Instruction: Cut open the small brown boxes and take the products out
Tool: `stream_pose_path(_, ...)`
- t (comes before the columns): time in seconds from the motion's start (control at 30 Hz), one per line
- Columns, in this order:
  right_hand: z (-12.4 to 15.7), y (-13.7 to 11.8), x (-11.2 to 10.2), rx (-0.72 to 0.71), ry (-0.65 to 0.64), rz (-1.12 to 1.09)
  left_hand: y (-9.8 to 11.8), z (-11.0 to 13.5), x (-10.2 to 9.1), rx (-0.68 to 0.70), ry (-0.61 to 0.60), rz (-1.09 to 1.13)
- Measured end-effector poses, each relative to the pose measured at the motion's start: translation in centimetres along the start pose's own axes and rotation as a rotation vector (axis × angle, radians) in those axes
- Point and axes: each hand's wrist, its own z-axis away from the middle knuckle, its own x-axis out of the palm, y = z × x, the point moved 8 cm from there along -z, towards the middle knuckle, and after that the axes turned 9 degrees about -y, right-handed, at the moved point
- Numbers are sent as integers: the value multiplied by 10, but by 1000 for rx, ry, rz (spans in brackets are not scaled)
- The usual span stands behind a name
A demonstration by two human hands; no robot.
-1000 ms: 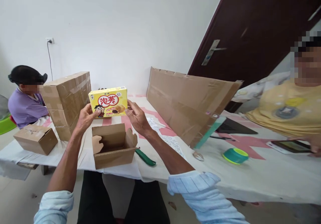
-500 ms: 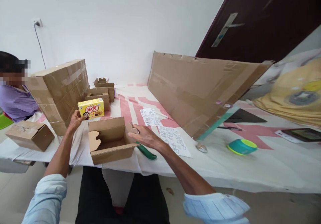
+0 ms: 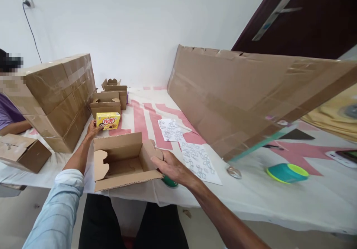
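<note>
My left hand (image 3: 93, 128) grips the left end of a yellow snack box (image 3: 108, 121) printed with red Chinese characters, upright near the table's left side. Directly before me stands an open cardboard box (image 3: 122, 182) with its flaps up and its inside bare. My right hand (image 3: 169, 165) is closed round the flap on that box's right end, thumb on top. Under the right hand a curved green object (image 3: 170, 181) shows in part, the rest of it hidden. Behind the snack box are more open cardboard boxes (image 3: 105, 108).
A tall taped stack of cartons (image 3: 64, 104) and a closed carton (image 3: 25, 150) stand at the left, with a person's arm (image 3: 16, 127) behind. Printed sheets (image 3: 199, 161) lie centre-right before a large cardboard panel (image 3: 237, 96). A teal-and-lime container (image 3: 287, 172) sits farther right.
The yellow snack box has moved rightward in my left hand, now in front of the rear open boxes. My right hand has closed more fully round the flap. The view has shifted closer.
</note>
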Motion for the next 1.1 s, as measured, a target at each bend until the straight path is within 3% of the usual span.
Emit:
stream_pose_path(0.17,-6,4,-13,-1,81,-51,5,-6,-5,-79,128,-115)
stream_pose_path(0.3,-20,9,-18,5,108,-100,27,14,-19,-74,201,-142)
stream_pose_path(0.4,-36,11,-21,-17,140,-89,44,61,-42,-56,241,-131)
stream_pose_path(0.53,-69,6,-20,0,171,-61,56,152,-66,-28,272,-124)
stream_pose_path(0.6,-90,-1,-16,27,184,-34,59,190,-64,-20,257,-130)
stream_pose_path(0.67,-115,-13,-8,43,187,-12,60,210,-51,-8,202,-142)
stream_pose_path(0.8,-157,-42,5,20,213,-14,60,204,-7,18,55,-182)
stream_pose_path(0.9,-161,-56,9,-89,250,20,57,179,20,19,-22,-218)
stream_pose_path(1.0,-133,-49,13,-268,263,144,49,153,36,-3,-62,-248)
stream_pose_path(1.1,-84,-12,15,-348,271,301,39,132,46,-23,-78,-269)
